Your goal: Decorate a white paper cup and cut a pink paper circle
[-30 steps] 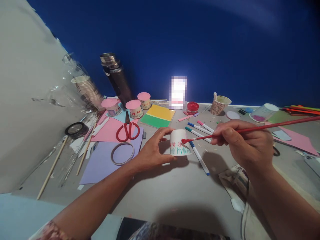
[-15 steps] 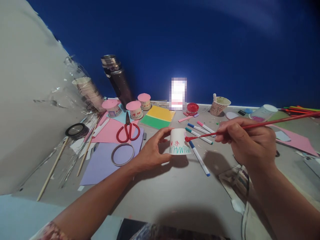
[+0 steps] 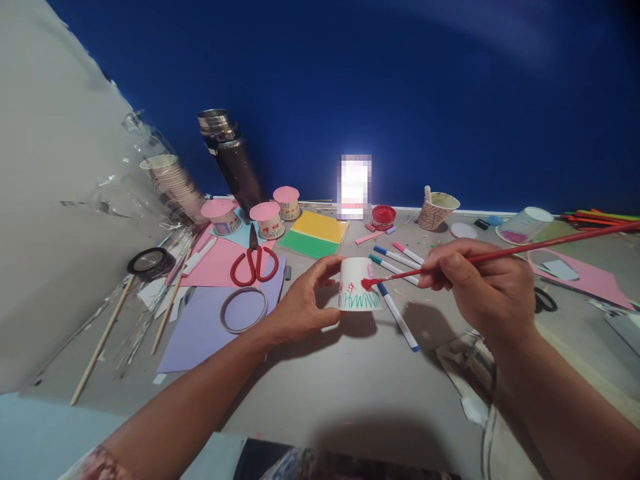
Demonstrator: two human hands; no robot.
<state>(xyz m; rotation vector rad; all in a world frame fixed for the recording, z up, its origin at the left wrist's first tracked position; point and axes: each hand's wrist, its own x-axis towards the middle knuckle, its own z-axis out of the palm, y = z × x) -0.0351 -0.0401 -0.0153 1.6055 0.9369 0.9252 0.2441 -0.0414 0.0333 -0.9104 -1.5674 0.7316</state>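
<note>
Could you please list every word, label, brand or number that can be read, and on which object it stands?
No text can be read.
Bright screen: pixelated, unreadable.
Cloth: dark marks, too blurred to read.
White cup: drawn coloured marks, no words visible.

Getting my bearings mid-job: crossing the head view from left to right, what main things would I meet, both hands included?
Black tape roll → red-handled scissors → left hand → white cup → nearest blue-ended marker → right hand → pink sheet on the right.
</note>
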